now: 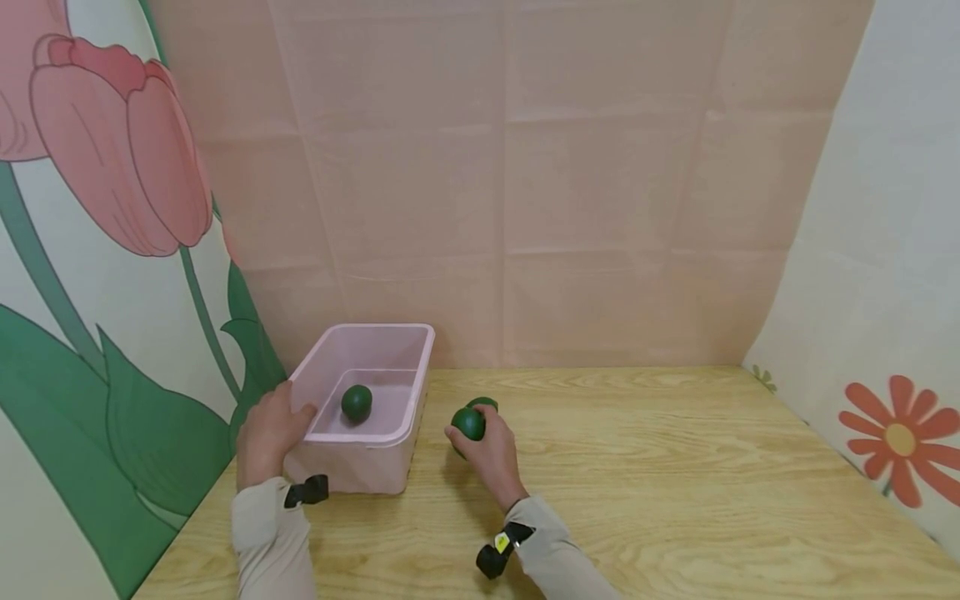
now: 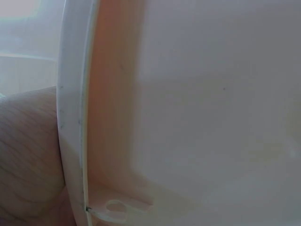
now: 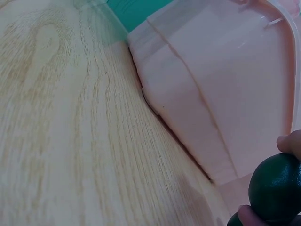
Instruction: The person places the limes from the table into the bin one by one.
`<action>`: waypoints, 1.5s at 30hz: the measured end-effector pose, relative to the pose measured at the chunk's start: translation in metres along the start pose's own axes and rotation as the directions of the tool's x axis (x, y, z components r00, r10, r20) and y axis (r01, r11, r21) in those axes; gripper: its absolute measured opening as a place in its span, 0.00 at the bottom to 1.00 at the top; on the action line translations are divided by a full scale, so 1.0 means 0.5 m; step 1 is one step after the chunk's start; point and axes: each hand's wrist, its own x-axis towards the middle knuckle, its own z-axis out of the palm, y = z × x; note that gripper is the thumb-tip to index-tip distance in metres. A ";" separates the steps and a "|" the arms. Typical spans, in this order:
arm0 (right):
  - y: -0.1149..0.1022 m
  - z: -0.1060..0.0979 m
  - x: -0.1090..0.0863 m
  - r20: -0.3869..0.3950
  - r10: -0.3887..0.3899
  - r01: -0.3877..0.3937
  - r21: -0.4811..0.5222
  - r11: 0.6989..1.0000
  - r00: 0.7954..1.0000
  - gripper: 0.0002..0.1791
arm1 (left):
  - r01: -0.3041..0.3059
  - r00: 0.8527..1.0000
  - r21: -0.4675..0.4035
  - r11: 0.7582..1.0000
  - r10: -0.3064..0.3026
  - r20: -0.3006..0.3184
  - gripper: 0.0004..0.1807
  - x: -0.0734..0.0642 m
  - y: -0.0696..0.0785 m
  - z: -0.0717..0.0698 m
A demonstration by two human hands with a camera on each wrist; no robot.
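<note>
A pale pink plastic bin (image 1: 390, 437) stands at the left of the table, with one smooth, dark green ball (image 1: 357, 403) on its floor. My left hand (image 1: 272, 433) grips the bin's left rim, thumb over the edge; the left wrist view shows part of that hand against the bin's rim (image 2: 73, 108). Right of the bin, my right hand (image 1: 491, 454) holds another dark green ball (image 1: 468, 423) between thumb and fingers. More green (image 1: 483, 402) shows just behind it; I cannot tell whether the hand holds that too.
The wood-grain table (image 1: 637, 475) extends to the right of the right hand. A plain pink sheet (image 1: 525, 192) hangs behind it. Printed panels with a tulip (image 1: 120, 150) and a red flower (image 1: 900, 440) flank the table on the left and right.
</note>
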 end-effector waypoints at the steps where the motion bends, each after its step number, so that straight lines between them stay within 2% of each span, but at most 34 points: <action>1: 0.000 0.000 0.000 0.000 0.000 0.000 0.002 1.000 1.000 0.34 | 0.000 1.000 0.000 1.000 0.000 0.001 0.30 0.000 0.000 0.000; 15: -0.001 0.003 0.001 -0.039 -0.021 0.022 0.024 0.999 0.999 0.34 | 0.005 1.000 -0.009 1.000 -0.005 0.001 0.29 0.001 -0.001 0.001; 20: -0.001 0.004 0.000 -0.050 -0.010 0.014 0.067 0.998 0.999 0.35 | 0.008 1.000 -0.018 1.000 -0.008 0.009 0.29 0.002 0.000 0.001; 28: -0.001 0.005 0.002 -0.054 0.003 0.001 0.071 0.998 0.999 0.35 | 0.008 1.000 -0.015 1.000 -0.008 0.010 0.30 0.001 0.001 0.000; 45: -0.001 0.003 -0.002 -0.076 -0.079 0.084 0.061 0.995 0.994 0.33 | 0.007 1.000 0.007 1.000 -0.007 0.004 0.30 0.000 0.003 -0.001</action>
